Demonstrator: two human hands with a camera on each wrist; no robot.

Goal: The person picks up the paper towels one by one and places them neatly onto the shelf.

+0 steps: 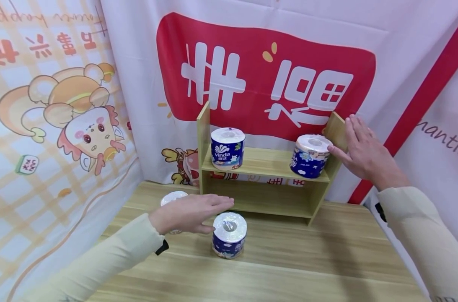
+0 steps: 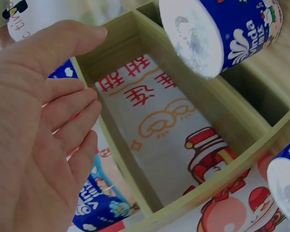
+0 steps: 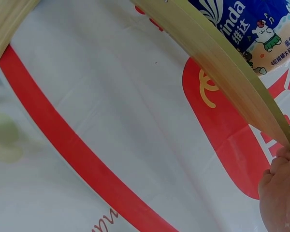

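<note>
My left hand point(image 1: 191, 212) reaches over the table with its fingers straight and holds nothing. Its thumb is close to the rim of a blue-wrapped toilet paper roll point(image 1: 229, 247) in front of the wooden shelf point(image 1: 266, 157). Another roll point(image 1: 173, 197) stands to the left, partly hidden behind that hand. Two more stand on the upper board: one roll point(image 1: 227, 153) at the left, one roll point(image 1: 309, 163) at the right. My right hand point(image 1: 368, 155), fingers extended, is at the shelf's right side panel point(image 3: 222, 72), its thumb near the right-hand roll.
The shelf stands on a wood-grain table point(image 1: 289, 260), with a lower compartment point(image 1: 259, 195) under the board. Behind it hangs a white cloth with a red printed panel point(image 1: 251, 75). A cartoon-printed cloth point(image 1: 63, 126) closes off the left side.
</note>
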